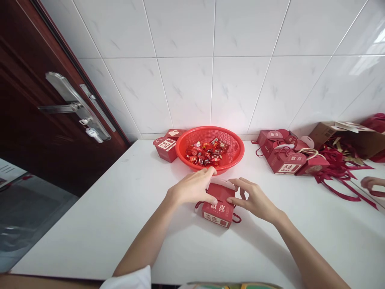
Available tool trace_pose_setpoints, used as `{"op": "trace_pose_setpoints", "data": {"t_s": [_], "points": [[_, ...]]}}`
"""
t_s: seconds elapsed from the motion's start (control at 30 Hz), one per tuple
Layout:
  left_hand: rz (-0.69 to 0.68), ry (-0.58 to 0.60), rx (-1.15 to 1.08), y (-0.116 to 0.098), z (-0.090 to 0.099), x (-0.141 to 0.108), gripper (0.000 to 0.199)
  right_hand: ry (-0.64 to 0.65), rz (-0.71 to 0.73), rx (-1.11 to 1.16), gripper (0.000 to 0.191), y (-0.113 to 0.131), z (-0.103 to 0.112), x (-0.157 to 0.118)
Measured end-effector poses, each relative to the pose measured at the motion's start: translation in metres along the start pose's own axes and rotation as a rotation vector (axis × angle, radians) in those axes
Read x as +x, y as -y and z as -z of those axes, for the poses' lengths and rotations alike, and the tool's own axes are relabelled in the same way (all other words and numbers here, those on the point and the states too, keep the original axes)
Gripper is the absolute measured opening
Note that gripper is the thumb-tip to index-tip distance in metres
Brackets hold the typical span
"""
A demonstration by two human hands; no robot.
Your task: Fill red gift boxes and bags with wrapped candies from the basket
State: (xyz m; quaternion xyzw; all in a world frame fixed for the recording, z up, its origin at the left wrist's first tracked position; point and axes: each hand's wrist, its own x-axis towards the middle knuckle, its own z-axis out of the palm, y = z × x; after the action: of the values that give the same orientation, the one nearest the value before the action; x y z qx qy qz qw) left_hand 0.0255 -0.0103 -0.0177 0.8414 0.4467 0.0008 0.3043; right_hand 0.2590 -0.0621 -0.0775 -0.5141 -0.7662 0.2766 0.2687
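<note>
"What is being seen around the work?"

"A white counter is being shown. Just beyond the hands, the far side is being taken up by a red basket of wrapped sweets, with finished-looking boxes being partly hidden at its left. Farther right, more red boxes and dark red ribbons are being seen; another person's hand is being cut off by the edge."

"And the hands?"

"A small red box is being touched from both sides, in front of the basket. The left hand is being held with thumb and fingers well parted, the right hand more narrowly, by the raised flap. Whether either is gripping cannot be told."
</note>
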Motion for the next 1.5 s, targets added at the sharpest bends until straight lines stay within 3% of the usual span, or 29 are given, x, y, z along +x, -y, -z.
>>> {"op": "trace_pose_setpoints", "data": {"t_s": [0.07, 0.13, 0.27, 0.37, 0.47, 0.67, 0.77, 0.97, 1.17, 1.23, 1.33, 1.5], "points": [[-0.013, 0.009, 0.011, 0.001, -0.004, 0.003, 0.069, 0.023, 0.046, 0.042, 0.042, -0.004, -0.001, -0.001], [-0.037, 0.067, -0.007, 0.003, -0.005, 0.006, 0.058, 0.023, 0.061, 0.110, 0.046, -0.009, 0.000, 0.000], [-0.067, 0.154, -0.046, 0.008, -0.003, 0.012, 0.035, -0.002, -0.052, 0.228, 0.053, -0.022, 0.004, 0.001], [-0.078, 0.199, -0.099, 0.014, -0.002, 0.018, 0.033, 0.137, -0.102, 0.285, 0.062, -0.031, 0.005, 0.002], [-0.080, 0.243, -0.167, 0.021, -0.003, 0.023, 0.037, 0.298, -0.100, 0.396, 0.059, -0.035, 0.001, 0.002], [-0.093, 0.223, -0.139, 0.022, -0.004, 0.023, 0.038, 0.435, -0.187, 0.655, 0.048, -0.036, 0.001, 0.003], [-0.071, 0.198, -0.098, 0.019, -0.004, 0.022, 0.041, 0.377, -0.212, 0.745, 0.046, -0.035, 0.011, 0.002], [-0.030, 0.159, -0.112, 0.013, -0.006, 0.021, 0.043, 0.039, -0.075, 0.963, 0.048, -0.027, 0.030, 0.001], [-0.014, 0.042, -0.142, 0.000, -0.013, 0.020, 0.039, 0.116, -0.029, 0.944, 0.033, -0.005, 0.034, 0.001], [-0.065, -0.009, -0.245, -0.005, -0.013, 0.017, 0.043, 0.123, -0.022, 0.911, 0.031, 0.003, 0.035, 0.002], [-0.188, -0.023, -0.581, -0.012, -0.010, 0.008, 0.054, 0.081, -0.042, 0.836, 0.027, 0.014, 0.038, 0.003], [-0.349, -0.034, -0.993, -0.019, -0.002, -0.009, 0.048, 0.027, -0.062, 0.721, 0.029, 0.031, 0.045, 0.005]]}}
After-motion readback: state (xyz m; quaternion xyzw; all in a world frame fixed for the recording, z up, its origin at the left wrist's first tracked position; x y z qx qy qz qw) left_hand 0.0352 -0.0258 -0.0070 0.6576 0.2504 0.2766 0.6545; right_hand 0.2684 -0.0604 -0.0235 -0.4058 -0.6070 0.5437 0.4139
